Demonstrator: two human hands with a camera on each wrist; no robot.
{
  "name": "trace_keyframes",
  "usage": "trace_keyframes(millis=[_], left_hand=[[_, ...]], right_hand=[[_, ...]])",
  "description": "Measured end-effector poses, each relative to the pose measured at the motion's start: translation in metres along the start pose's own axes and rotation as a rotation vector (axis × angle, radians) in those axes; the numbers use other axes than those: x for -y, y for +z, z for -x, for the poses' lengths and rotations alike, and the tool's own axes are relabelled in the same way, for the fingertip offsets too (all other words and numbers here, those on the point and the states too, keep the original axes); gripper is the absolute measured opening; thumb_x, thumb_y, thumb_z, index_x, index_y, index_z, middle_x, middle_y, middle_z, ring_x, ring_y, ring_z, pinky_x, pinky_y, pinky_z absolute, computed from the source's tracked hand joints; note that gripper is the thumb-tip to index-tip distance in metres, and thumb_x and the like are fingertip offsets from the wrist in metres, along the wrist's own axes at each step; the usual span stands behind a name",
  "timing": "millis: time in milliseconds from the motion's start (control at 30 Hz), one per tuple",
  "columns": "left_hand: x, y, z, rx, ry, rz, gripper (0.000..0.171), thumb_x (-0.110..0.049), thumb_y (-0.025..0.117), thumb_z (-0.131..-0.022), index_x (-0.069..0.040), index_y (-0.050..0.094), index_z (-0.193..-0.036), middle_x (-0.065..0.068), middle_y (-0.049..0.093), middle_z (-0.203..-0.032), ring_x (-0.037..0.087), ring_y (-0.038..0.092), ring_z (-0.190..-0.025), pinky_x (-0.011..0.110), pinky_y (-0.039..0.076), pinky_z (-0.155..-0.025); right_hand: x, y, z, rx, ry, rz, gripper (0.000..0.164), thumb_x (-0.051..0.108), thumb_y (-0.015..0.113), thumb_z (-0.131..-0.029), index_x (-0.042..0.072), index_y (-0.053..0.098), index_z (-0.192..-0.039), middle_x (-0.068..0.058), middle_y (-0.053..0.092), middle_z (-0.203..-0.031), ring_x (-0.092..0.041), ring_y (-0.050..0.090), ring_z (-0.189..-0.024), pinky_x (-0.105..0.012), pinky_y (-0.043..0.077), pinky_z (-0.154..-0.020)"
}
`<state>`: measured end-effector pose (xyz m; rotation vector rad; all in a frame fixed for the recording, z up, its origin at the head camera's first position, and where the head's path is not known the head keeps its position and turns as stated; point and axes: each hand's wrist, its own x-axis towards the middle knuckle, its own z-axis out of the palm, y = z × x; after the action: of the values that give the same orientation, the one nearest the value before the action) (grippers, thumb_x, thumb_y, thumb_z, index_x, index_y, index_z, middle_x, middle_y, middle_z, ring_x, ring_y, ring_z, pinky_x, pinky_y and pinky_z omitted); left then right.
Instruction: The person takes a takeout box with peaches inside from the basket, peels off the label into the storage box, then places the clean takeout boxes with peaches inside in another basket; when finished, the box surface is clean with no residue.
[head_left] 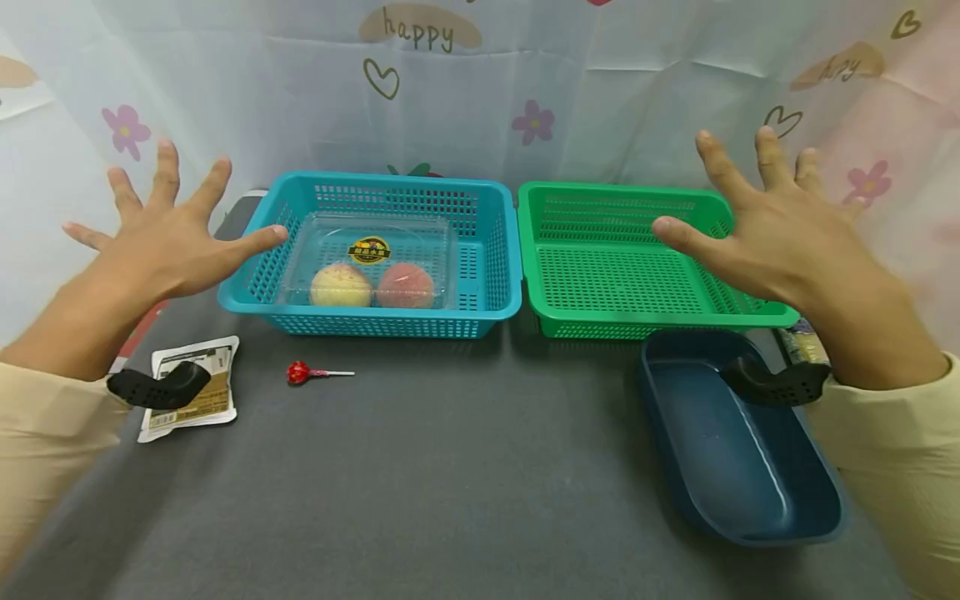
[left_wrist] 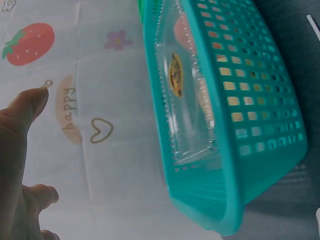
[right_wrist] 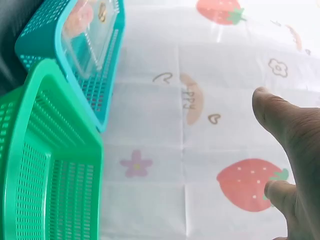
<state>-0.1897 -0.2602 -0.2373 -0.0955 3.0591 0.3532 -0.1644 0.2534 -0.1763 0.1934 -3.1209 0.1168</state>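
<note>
My left hand (head_left: 168,237) is raised with its fingers spread, left of the blue basket (head_left: 390,319), and holds nothing. In that basket lies a clear plastic box (head_left: 322,242) with a pale yellowish round fruit (head_left: 341,286) and a pinkish one (head_left: 406,286) showing through it. My right hand (head_left: 787,229), fingers spread and likewise holding nothing, is raised over the right end of the green basket (head_left: 600,279). Both baskets stand side by side. The left wrist view shows my left thumb (left_wrist: 32,102) apart from the blue basket.
A red lollipop (head_left: 298,372) lies before the blue basket. Left of it is a white and brown packet (head_left: 197,387), partly behind the wrist strap. A dark blue tub (head_left: 720,450) sits at the right, a packet (head_left: 806,343) beside it. A printed curtain (head_left: 585,83) hangs behind.
</note>
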Motion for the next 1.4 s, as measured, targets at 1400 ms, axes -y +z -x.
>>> trace_keyframes(millis=[1400], left_hand=[[0.027,0.064,-0.008,-0.002,0.113,0.062,0.095,-0.076,0.038,-0.086,-0.024,-0.002,-0.155,0.013,-0.027,-0.154,0.051,-0.025,-0.133,0.086,-0.012,-0.076]], right_hand=[[0.062,0.026,-0.051,-0.051,-0.149,-0.133,0.085,0.078,0.034,-0.086,0.041,-0.003,-0.153,-0.012,-0.008,-0.160,-0.045,-0.004,-0.141,-0.077,-0.001,-0.098]])
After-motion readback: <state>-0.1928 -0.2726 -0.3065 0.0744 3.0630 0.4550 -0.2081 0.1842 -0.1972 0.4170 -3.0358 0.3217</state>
